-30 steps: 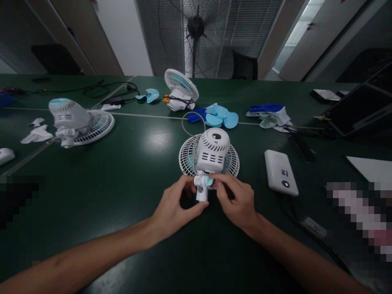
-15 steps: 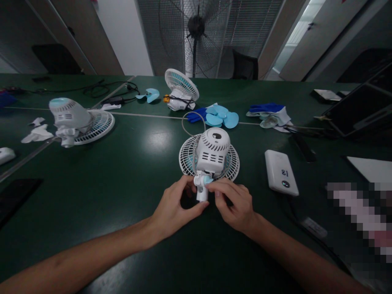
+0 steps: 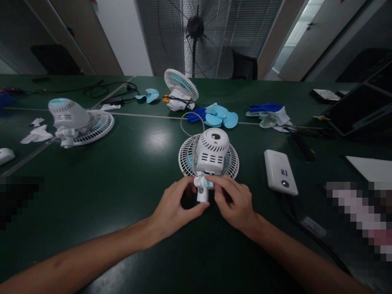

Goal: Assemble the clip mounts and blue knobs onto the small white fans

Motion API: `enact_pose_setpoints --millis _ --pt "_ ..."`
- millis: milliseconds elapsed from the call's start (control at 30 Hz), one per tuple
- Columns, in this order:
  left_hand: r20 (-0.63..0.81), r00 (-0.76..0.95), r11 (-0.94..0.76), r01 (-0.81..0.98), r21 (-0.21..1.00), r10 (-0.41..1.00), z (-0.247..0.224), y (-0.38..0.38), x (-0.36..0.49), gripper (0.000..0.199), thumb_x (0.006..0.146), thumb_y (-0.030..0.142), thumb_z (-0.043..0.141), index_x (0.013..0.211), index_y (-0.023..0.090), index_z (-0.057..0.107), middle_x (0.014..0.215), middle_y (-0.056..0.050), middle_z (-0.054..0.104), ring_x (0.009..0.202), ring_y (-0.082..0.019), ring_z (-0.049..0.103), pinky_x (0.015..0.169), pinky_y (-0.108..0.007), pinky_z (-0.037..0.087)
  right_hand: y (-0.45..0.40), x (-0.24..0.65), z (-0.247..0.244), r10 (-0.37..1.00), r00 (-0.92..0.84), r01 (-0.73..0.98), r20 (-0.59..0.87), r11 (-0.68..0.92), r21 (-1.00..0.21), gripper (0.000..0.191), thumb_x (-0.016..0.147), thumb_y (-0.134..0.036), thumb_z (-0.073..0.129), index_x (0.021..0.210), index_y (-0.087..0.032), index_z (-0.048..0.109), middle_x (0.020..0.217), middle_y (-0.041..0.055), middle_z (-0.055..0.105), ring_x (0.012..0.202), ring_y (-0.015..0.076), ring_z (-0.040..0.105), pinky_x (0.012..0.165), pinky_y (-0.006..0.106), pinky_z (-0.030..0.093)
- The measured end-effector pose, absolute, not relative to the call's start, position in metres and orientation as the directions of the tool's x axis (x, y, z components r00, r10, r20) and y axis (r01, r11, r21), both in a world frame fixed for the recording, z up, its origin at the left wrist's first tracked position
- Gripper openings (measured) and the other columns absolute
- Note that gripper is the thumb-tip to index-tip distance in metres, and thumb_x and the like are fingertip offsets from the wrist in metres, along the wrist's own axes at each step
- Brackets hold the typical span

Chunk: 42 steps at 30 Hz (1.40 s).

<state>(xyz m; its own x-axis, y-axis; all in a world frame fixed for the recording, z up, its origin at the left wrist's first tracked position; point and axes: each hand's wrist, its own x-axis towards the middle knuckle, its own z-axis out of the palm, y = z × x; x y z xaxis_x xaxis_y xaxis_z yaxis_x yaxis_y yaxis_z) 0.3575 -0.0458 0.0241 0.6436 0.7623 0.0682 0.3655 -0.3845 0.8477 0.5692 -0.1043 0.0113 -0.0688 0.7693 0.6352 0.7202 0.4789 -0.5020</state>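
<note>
A small white fan (image 3: 212,153) lies grille-down on the dark green table (image 3: 122,179), its vented motor housing facing up. Its white neck joint (image 3: 202,192) points toward me. Thumb and fingers of my left hand (image 3: 176,204) grip the joint from the left, the thumb at its lower end. On the joint's right side, my right hand (image 3: 234,202) pinches a light blue knob (image 3: 208,183) between thumb and forefinger. The fingertips of my left hand behind the joint are partly hidden.
Another fan (image 3: 69,116) lies at the left, a third (image 3: 180,92) farther back. Beyond the near fan are light blue blades (image 3: 222,116) and a blue glove (image 3: 196,115). A white power bank (image 3: 280,171) and a second glove (image 3: 269,112) lie to the right.
The light blue knob has turned on the joint and shows a different side. My right forefinger has moved slightly up with it; my left hand has kept its grip.
</note>
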Motion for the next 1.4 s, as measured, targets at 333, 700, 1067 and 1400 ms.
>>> enact_pose_setpoints --millis 333,700,1067,1400 --pt "0.094 0.65 -0.423 0.371 0.827 0.754 0.024 -0.046 0.359 0.038 0.089 0.042 0.077 0.117 0.022 0.062 0.102 -0.004 0.069 0.09 -0.021 0.064 0.08 -0.034 0.052 -0.102 0.57 0.013 0.785 0.014 0.741 0.619 0.408 -0.533 0.02 0.099 -0.014 0.051 0.11 -0.019 0.067 0.084 0.0007 0.071 0.065 0.013 0.067 0.059 0.027 0.05" --pt "0.134 0.662 -0.491 0.389 0.78 0.737 0.023 -0.045 0.359 0.033 0.084 0.043 0.078 0.1 0.02 0.06 0.092 -0.002 0.066 0.083 -0.02 0.059 0.075 -0.033 0.048 -0.104 0.568 0.012 0.762 -0.058 0.767 0.645 0.447 -0.46 0.018 0.096 -0.012 0.048 0.087 -0.021 0.061 0.073 -0.0015 0.063 0.061 0.0123 0.061 0.057 0.028 0.043" --pt "0.173 0.667 -0.504 0.343 0.792 0.725 0.02 -0.044 0.358 0.033 0.07 0.033 0.085 0.083 0.02 0.057 0.076 0.003 0.061 0.069 -0.016 0.054 0.068 -0.029 0.042 -0.107 0.569 0.013 0.745 -0.141 0.725 0.652 0.526 -0.444 0.031 0.094 -0.011 0.055 0.122 -0.023 0.062 0.103 0.0032 0.073 0.089 0.0169 0.073 0.064 0.032 0.048" --pt "0.019 0.69 -0.268 0.255 0.929 0.724 0.014 -0.047 0.357 0.033 0.071 0.029 0.081 0.082 0.019 0.05 0.066 0.008 0.051 0.057 -0.007 0.04 0.051 -0.018 0.034 -0.108 0.569 0.016 0.753 -0.143 0.698 0.642 0.537 -0.474 0.032 0.091 -0.014 0.06 0.122 -0.021 0.061 0.096 0.0017 0.069 0.065 0.0119 0.063 0.057 0.03 0.044"
